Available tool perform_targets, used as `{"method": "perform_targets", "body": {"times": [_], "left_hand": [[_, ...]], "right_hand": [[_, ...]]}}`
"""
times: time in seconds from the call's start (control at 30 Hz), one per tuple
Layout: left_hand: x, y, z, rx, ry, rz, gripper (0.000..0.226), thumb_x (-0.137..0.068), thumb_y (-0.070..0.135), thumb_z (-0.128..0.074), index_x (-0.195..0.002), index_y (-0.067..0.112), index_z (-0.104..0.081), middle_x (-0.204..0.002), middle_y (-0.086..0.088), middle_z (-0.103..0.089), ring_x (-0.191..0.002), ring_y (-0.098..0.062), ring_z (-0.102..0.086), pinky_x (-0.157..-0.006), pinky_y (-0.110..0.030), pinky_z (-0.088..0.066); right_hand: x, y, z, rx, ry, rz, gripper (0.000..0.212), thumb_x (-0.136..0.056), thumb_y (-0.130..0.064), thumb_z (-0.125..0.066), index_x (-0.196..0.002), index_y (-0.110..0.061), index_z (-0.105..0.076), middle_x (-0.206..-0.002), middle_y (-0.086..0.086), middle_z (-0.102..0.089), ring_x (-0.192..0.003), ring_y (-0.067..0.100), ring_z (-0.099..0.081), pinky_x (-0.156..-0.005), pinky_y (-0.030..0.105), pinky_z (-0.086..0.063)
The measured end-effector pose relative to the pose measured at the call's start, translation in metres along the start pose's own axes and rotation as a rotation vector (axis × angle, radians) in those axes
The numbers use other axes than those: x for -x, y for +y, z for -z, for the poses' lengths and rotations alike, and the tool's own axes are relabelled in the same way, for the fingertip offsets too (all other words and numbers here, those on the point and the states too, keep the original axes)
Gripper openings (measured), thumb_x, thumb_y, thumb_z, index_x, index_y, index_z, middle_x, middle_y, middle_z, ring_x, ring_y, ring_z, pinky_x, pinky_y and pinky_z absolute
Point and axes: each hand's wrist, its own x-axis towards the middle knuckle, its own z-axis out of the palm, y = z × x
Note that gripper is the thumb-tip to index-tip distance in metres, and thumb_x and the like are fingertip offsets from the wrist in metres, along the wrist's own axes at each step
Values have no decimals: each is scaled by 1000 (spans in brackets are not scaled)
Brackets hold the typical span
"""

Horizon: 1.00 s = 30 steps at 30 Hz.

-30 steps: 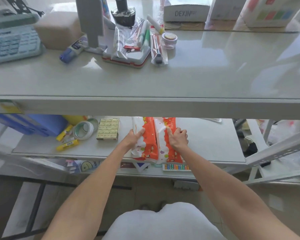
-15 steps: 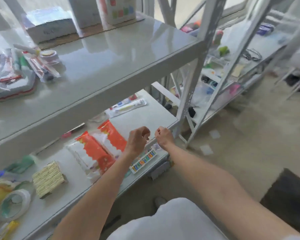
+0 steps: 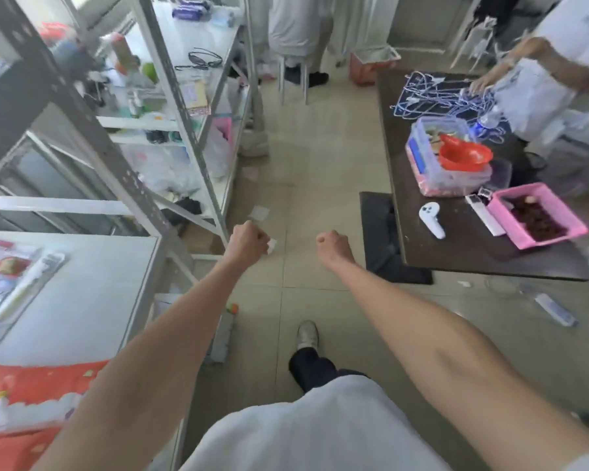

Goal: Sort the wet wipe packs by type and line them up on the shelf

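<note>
Above the tiled floor (image 3: 320, 185), between the metal shelving (image 3: 123, 171) on the left and a dark table (image 3: 456, 253) on the right, both bare forearms are stretched forward and held apart in the open air. The orange-and-white wet wipe packs (image 3: 31, 396) are seen at the lower left corner, lying on the grey shelf (image 3: 92, 300), behind the left forearm and well clear of either hand. The left hand (image 3: 249, 241) is curled into a loose fist, knuckles up, nothing gripped. The right hand (image 3: 332, 246) is likewise closed into an empty fist, thumb tucked against the fingers. On the table a pink tray (image 3: 538, 215) and a white controller (image 3: 430, 215) are seen.
</note>
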Motion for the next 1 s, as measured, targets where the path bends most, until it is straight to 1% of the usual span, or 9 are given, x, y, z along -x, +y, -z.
{"method": "perform_targets", "body": {"times": [0.07, 0.1, 0.2, 0.43, 0.63, 0.77, 0.87, 0.93, 1.0], "left_hand": [[-17, 17, -15, -9, -29, -17, 42, -98, 21, -59, -67, -6, -69, -64, -13, -70, -64, -27, -68, -62, -31, -51], [-27, 23, -21, -23, -50, -35, 45, -100, 22, -56, -69, -9, -67, -70, -20, -70, -71, -33, -70, -66, -36, -51], [-61, 39, -35, -93, -126, -90, 38, -100, 11, -44, -78, -17, -56, -92, -39, -64, -91, -52, -61, -79, -47, -48], [-169, 77, -40, -243, -201, -93, 35, -101, 11, -39, -91, -12, -63, -100, -32, -67, -95, -45, -64, -79, -41, -47], [-252, 104, -39, -312, -211, -39, 37, -101, 18, -46, -123, -5, -63, -124, -28, -65, -115, -44, -61, -90, -40, -50], [-303, 114, -36, -348, -252, -41, 32, -98, 17, -45, -107, -6, -64, -109, -28, -66, -105, -45, -64, -75, -35, -45], [-348, 127, -30, -340, -250, -35, 31, -99, 15, -46, -104, -9, -63, -109, -28, -67, -100, -43, -63, -73, -31, -39], [-373, 137, -31, -338, -243, -45, 30, -99, 15, -46, -102, -10, -63, -108, -29, -67, -99, -44, -63, -72, -31, -38], [-397, 144, -35, -342, -263, -44, 30, -99, 17, -47, -105, -8, -63, -109, -29, -67, -101, -45, -63, -74, -31, -39]], "right_hand": [[-11, 21, 15, -15, 34, -58, 28, -91, 2, -38, -68, -7, -52, -84, 18, -56, -77, 30, -51, -67, 31, -35], [-21, 29, 19, -34, 55, -79, 28, -94, -1, -37, -80, -3, -60, -91, 21, -60, -81, 32, -55, -69, 31, -38], [-55, 41, 27, -74, 77, -112, 35, -100, -11, -35, -105, 3, -67, -111, 27, -67, -100, 39, -63, -74, 32, -39], [-156, 32, 61, -49, 83, -92, 37, -103, -19, -35, -106, 2, -65, -111, 25, -67, -101, 37, -63, -73, 32, -39], [-242, 11, 96, 46, -13, -39, 35, -103, -24, -35, -108, -4, -64, -114, 22, -67, -104, 36, -63, -76, 32, -43], [-286, -1, 111, 66, -24, -10, 28, -103, -21, -37, -95, -9, -61, -110, 22, -66, -97, 35, -61, -74, 32, -38], [-316, -3, 120, 79, -9, -10, 24, -102, -18, -36, -86, -13, -52, -97, 20, -61, -86, 30, -52, -71, 31, -36], [-339, -5, 123, 83, -10, -14, 25, -102, -19, -35, -85, -12, -52, -94, 19, -60, -87, 31, -55, -71, 32, -37], [-363, -12, 126, 89, -15, -29, 30, -102, -20, -36, -94, -8, -62, -105, 22, -66, -97, 36, -61, -74, 34, -41]]}}
